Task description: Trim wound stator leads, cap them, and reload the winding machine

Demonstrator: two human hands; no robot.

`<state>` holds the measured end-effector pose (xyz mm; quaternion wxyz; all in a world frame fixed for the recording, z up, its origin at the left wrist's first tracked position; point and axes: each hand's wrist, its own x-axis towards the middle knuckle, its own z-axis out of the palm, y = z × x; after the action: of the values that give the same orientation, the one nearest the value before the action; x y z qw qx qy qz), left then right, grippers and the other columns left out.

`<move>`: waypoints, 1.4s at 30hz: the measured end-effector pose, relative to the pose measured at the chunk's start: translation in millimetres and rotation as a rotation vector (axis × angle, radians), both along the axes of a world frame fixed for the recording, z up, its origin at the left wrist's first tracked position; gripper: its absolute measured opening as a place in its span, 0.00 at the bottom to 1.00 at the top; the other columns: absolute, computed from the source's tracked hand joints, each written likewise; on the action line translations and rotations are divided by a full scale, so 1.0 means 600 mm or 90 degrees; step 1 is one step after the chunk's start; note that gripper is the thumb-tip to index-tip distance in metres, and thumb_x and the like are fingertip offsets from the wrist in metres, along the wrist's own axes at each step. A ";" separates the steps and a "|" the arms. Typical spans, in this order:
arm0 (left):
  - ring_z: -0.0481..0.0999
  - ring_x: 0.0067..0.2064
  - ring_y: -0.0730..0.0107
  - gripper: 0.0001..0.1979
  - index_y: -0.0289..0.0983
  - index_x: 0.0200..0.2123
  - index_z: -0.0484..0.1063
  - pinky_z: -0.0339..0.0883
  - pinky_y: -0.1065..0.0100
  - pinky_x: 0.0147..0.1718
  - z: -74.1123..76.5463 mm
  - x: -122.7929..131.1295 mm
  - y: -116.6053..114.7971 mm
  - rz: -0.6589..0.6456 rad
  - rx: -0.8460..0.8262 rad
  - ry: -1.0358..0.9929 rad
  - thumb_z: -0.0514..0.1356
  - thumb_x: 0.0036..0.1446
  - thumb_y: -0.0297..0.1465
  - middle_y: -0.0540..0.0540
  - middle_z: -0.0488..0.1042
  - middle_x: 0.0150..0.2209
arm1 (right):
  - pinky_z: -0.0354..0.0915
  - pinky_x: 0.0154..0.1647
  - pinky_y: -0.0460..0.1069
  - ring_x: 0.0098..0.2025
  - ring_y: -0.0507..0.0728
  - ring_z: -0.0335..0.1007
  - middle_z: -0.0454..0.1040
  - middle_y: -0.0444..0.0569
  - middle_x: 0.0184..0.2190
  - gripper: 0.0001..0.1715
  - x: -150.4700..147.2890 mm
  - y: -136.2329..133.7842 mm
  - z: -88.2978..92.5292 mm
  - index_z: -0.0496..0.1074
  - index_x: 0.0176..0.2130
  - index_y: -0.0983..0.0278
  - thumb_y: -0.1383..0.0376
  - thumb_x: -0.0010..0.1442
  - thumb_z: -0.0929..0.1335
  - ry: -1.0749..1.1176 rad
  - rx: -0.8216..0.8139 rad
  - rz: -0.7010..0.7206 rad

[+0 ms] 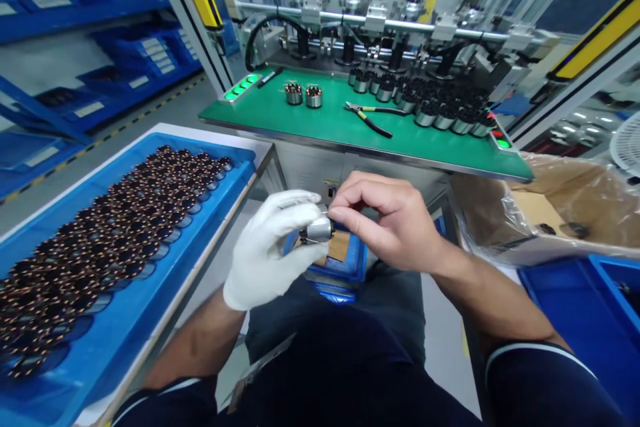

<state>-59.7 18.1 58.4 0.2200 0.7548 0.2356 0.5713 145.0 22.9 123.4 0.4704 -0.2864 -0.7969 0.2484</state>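
My left hand (273, 247), in a white glove, is closed around a small metal motor part with copper windings (316, 231), held above my lap. My bare right hand (390, 217) pinches at the top end of that same part with thumb and forefinger. A blue tray (150, 300) at my left holds several rows of similar wound parts (110, 240). Under my hands sits a small blue bin (345, 263) with a brown insert.
A green work mat (350, 130) lies ahead with two wound parts (303, 95), pliers (373, 117) and a cluster of metal cylinders (440, 107) at its right. Machine fixtures stand behind. A plastic-lined cardboard box (560, 213) and a blue crate (590, 320) are at right.
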 end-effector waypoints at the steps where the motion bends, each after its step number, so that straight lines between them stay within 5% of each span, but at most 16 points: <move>1: 0.74 0.56 0.60 0.31 0.45 0.55 0.70 0.73 0.57 0.53 0.002 0.001 0.001 0.028 0.033 0.023 0.70 0.47 0.20 0.43 0.73 0.53 | 0.67 0.34 0.46 0.32 0.49 0.69 0.75 0.48 0.31 0.05 -0.001 -0.002 -0.005 0.74 0.34 0.68 0.67 0.61 0.71 0.026 -0.037 -0.010; 4: 0.74 0.55 0.60 0.30 0.44 0.54 0.71 0.73 0.57 0.52 0.009 0.003 0.003 0.093 0.064 0.021 0.70 0.47 0.20 0.43 0.74 0.52 | 0.71 0.40 0.47 0.35 0.51 0.73 0.78 0.49 0.36 0.18 -0.003 -0.004 -0.020 0.74 0.42 0.68 0.61 0.54 0.76 0.071 -0.247 0.030; 8: 0.74 0.55 0.61 0.27 0.42 0.51 0.72 0.73 0.59 0.53 0.010 0.003 0.007 0.105 0.024 -0.044 0.69 0.48 0.20 0.42 0.75 0.51 | 0.67 0.29 0.44 0.26 0.48 0.69 0.75 0.45 0.24 0.17 0.002 -0.004 -0.021 0.75 0.32 0.68 0.55 0.57 0.74 0.052 -0.420 0.113; 14: 0.76 0.54 0.63 0.22 0.41 0.48 0.74 0.75 0.62 0.52 0.009 0.006 0.002 0.064 -0.038 -0.122 0.68 0.50 0.21 0.42 0.76 0.50 | 0.62 0.25 0.43 0.24 0.47 0.66 0.73 0.44 0.22 0.15 0.011 0.009 0.002 0.76 0.27 0.68 0.58 0.59 0.73 0.048 -0.292 0.067; 22: 0.77 0.53 0.62 0.14 0.40 0.43 0.75 0.75 0.61 0.50 0.010 0.003 -0.002 0.080 -0.068 -0.156 0.67 0.53 0.23 0.41 0.77 0.49 | 0.67 0.27 0.44 0.25 0.50 0.71 0.77 0.47 0.23 0.17 0.019 0.021 0.007 0.78 0.27 0.67 0.56 0.59 0.73 -0.006 -0.284 0.098; 25: 0.76 0.54 0.63 0.15 0.41 0.44 0.75 0.74 0.61 0.50 0.009 -0.002 -0.001 0.087 -0.052 -0.169 0.66 0.53 0.21 0.42 0.76 0.49 | 0.73 0.43 0.50 0.39 0.56 0.78 0.82 0.50 0.37 0.14 0.044 0.093 0.014 0.81 0.39 0.65 0.57 0.60 0.71 -0.083 -0.138 -0.014; 28: 0.76 0.54 0.63 0.16 0.42 0.44 0.76 0.75 0.61 0.49 0.010 -0.003 -0.002 0.090 -0.033 -0.196 0.66 0.53 0.21 0.43 0.76 0.49 | 0.67 0.58 0.57 0.56 0.63 0.72 0.76 0.59 0.53 0.20 0.076 0.206 0.008 0.78 0.48 0.68 0.59 0.60 0.70 -0.206 0.053 -0.292; 32: 0.76 0.53 0.63 0.17 0.42 0.45 0.76 0.75 0.63 0.48 0.013 -0.003 -0.007 0.101 -0.025 -0.213 0.66 0.53 0.20 0.43 0.76 0.49 | 0.60 0.61 0.66 0.61 0.72 0.63 0.66 0.68 0.61 0.39 0.102 0.302 -0.013 0.69 0.59 0.73 0.48 0.62 0.66 -0.555 0.023 -0.407; 36: 0.75 0.54 0.63 0.18 0.41 0.45 0.75 0.75 0.62 0.49 0.011 -0.010 -0.009 0.115 -0.002 -0.202 0.65 0.53 0.19 0.43 0.76 0.49 | 0.59 0.56 0.70 0.58 0.76 0.61 0.67 0.69 0.58 0.45 0.111 0.298 -0.021 0.68 0.59 0.71 0.39 0.64 0.56 -0.714 -0.002 -0.455; 42: 0.76 0.53 0.63 0.15 0.41 0.44 0.75 0.76 0.60 0.48 0.009 -0.006 -0.004 0.144 0.007 -0.185 0.65 0.54 0.22 0.43 0.76 0.48 | 0.62 0.55 0.61 0.54 0.71 0.65 0.67 0.69 0.54 0.43 0.135 0.255 -0.017 0.63 0.63 0.73 0.44 0.65 0.59 -0.716 0.017 -0.395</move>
<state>-63.4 15.9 63.9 0.1821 0.6338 0.2820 0.6969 225.8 175.7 112.9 0.0339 -0.5843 -0.8050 -0.0972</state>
